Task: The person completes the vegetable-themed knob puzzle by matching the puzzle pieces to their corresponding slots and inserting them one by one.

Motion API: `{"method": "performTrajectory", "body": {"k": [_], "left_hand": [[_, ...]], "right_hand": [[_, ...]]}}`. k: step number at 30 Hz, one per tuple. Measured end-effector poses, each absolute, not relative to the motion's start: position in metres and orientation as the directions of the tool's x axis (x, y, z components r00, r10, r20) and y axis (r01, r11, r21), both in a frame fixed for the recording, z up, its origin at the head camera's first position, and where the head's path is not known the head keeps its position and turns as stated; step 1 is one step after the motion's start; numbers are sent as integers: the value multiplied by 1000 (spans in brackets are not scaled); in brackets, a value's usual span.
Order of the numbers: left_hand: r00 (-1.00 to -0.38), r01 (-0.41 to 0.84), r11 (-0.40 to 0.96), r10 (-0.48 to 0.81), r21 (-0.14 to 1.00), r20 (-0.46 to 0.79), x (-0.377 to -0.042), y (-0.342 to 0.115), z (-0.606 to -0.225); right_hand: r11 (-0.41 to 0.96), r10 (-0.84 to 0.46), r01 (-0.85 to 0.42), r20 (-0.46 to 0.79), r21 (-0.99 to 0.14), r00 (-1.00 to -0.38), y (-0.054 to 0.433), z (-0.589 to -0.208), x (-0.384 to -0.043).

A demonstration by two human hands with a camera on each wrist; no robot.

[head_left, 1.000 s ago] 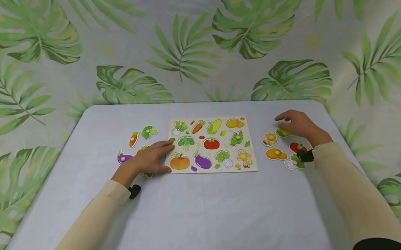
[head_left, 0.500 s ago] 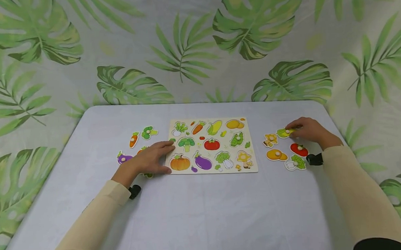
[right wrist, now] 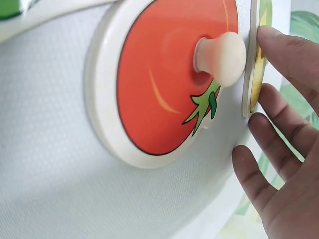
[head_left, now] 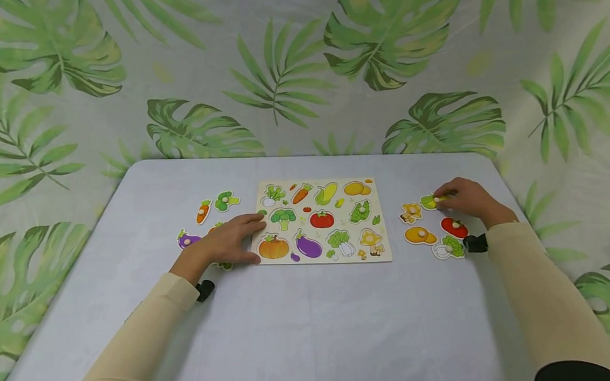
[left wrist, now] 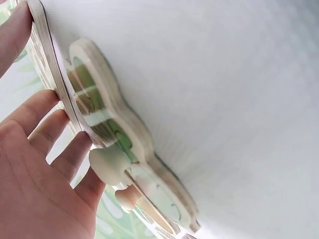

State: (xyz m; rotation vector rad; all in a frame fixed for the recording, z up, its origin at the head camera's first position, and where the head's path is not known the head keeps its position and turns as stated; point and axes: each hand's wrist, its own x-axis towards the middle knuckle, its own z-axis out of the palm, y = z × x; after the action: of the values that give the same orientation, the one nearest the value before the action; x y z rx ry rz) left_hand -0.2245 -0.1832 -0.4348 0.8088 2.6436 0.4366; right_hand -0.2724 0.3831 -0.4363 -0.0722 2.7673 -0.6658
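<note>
Corn piece (head_left: 427, 203): on the table, at about 3 o'clock from the board, its right end partly under the fingers.
Corn's direction: green husk toward 9 o'clock, yellow end toward about 3; the long axis runs roughly along the 9-to-3 line.
Right hand (head_left: 465, 197): pinches the corn piece with thumb and index finger from its 3 o'clock side; the other fingers hang spread beside the piece's edge in the right wrist view.
Left hand (head_left: 229, 239): well apart from the other, fingers loosely extended, tips and thumb touching the board's 9 o'clock edge.
Board (head_left: 308, 258): flat, long axis along 9 to 3; its printed corn (head_left: 327, 194) points toward 1 o'clock, husk toward 7.
Around the corn: mushroom piece (head_left: 411, 212) just beside at 8 o'clock, potato piece (head_left: 420, 235) near 7, tomato piece (head_left: 455, 227) between 4 and 5, leafy cabbage piece (head_left: 448, 247) near 5.
Beyond the board's 9 o'clock edge: broccoli piece (head_left: 226, 201), carrot piece (head_left: 203, 212) upright along 12 to 6, eggplant piece (head_left: 188, 239); others lie partly hidden by the left hand.
Table (head_left: 311, 326): covered in white cloth.
Backdrop (head_left: 292, 140): pale fabric with green leaves, at 12 o'clock.
</note>
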Motion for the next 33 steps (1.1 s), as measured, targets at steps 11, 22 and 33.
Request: {"method": "performTrajectory", "body": {"k": [11, 22, 33], "left_hand": [[-780, 475, 793, 580, 381, -234, -224, -182, -436], [-787, 462, 803, 567, 376, -243, -225, -182, -434], [-778, 476, 788, 584, 390, -230, -225, -184, -435]], "right_hand": [[894, -114, 9, -247, -448, -962, 384, -437, -270], [903, -118, -24, -192, -429, -974, 379, -435, -270], [888, -201, -154, -65, -433, -977, 356, -425, -277]]}}
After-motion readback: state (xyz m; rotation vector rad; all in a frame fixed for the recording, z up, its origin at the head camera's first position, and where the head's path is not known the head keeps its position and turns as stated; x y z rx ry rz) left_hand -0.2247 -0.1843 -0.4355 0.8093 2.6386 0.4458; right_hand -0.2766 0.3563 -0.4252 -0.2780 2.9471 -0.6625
